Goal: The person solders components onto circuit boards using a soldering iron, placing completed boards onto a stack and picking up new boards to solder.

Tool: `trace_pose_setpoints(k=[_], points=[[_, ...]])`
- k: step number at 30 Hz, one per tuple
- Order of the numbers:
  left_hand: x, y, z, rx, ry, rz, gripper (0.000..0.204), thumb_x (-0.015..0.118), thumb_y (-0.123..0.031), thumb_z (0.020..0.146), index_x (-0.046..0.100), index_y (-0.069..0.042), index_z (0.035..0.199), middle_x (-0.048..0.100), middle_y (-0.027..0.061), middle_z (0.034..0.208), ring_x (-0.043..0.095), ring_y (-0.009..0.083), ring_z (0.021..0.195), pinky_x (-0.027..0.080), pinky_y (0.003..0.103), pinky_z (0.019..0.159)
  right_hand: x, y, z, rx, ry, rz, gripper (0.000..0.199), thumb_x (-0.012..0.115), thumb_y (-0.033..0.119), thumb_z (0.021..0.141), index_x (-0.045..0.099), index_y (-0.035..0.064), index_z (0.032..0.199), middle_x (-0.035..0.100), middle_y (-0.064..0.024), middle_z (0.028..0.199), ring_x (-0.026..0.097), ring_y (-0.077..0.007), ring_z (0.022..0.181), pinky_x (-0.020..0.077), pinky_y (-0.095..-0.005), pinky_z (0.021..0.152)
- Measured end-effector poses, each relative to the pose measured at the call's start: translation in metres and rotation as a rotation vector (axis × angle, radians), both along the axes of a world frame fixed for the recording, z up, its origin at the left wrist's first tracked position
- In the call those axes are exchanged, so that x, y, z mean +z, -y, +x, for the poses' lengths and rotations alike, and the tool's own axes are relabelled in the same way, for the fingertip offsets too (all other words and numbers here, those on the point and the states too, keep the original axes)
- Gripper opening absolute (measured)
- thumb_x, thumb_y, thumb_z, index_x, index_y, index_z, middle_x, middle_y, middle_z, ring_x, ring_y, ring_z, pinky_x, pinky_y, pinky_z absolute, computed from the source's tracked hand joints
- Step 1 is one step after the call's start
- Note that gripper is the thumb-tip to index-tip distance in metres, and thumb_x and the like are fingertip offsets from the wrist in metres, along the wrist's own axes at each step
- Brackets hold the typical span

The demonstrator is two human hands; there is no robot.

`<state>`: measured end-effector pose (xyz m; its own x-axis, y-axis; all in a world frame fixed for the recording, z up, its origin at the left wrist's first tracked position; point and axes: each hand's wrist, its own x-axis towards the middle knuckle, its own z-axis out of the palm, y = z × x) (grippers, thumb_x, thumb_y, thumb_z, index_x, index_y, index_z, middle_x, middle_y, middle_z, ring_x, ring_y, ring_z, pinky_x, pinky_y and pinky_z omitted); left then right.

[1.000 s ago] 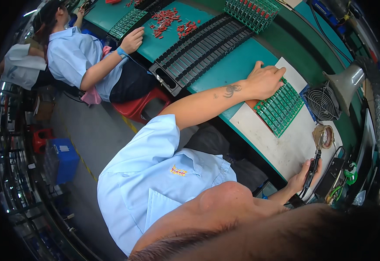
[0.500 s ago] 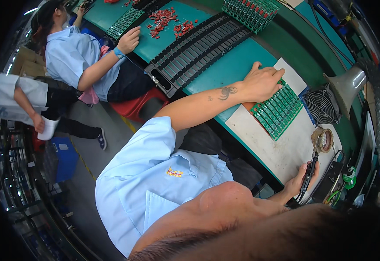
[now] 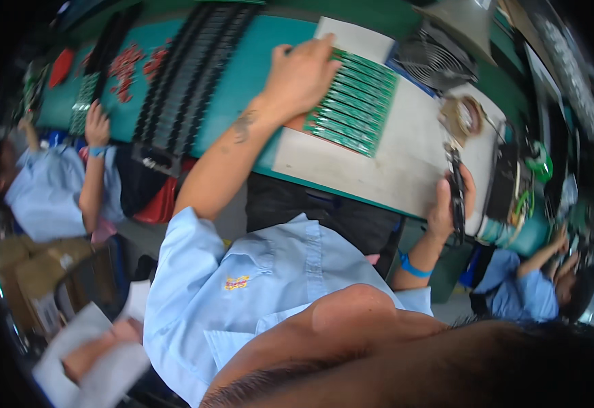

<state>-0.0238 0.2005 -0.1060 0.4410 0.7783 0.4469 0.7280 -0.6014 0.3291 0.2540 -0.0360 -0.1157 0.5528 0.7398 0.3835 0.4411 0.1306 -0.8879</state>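
Note:
My left hand [image 3: 303, 78] is closed on the left edge of a green circuit board panel [image 3: 358, 102], with its fingers near the far corner. The panel carries several narrow rows of parts and lies over a pale sheet [image 3: 351, 166] on the bench. Part of its left edge is hidden by my hand. My right hand [image 3: 452, 204] is wrapped around the black handle of a soldering iron [image 3: 457, 197]. The iron's metal front end points away from me, towards a brown ring-shaped holder [image 3: 470, 119]; whether they touch I cannot tell.
A small fan [image 3: 439, 61] and a funnel-shaped hood [image 3: 463, 24] stand beyond the panel. Black ribbed rails [image 3: 188, 75] cross the bench at left, near scattered red parts [image 3: 127, 68]. Co-workers sit on both sides; a blurred person holds white sheets [image 3: 93, 353] behind.
The view has turned, bringing the bench and both hands leftward and upward in the picture. My left hand stays at the panel's edge and my right hand still holds the soldering iron.

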Motion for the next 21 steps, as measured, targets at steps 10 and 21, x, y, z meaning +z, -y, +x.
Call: trace_pose_setpoints(k=[10,21], points=[[-0.001,-0.003,-0.005,-0.021,0.0,0.011,0.045,0.061,-0.028,0.107,0.056,-0.004,0.145,0.075,0.0156,0.126,0.07,0.0309,0.119,0.043,0.052,0.106,0.017,0.016,-0.036,0.32,-0.199,0.091,0.039,0.076,0.008,0.084,0.068,-0.0043,0.12,0.068,-0.0151,0.097,0.059,-0.0218,0.08,0.0476,-0.0305,0.076],[0.001,-0.003,-0.003,-0.036,0.025,-0.039,0.044,0.059,-0.026,0.108,0.057,-0.003,0.145,0.076,0.0165,0.124,0.071,0.0307,0.119,0.042,0.052,0.11,0.035,0.005,-0.045,0.454,-0.075,-0.078,0.041,0.078,-0.001,0.074,0.073,-0.0045,0.114,0.071,-0.0141,0.093,0.06,-0.0214,0.075,0.0491,-0.0301,0.071]])
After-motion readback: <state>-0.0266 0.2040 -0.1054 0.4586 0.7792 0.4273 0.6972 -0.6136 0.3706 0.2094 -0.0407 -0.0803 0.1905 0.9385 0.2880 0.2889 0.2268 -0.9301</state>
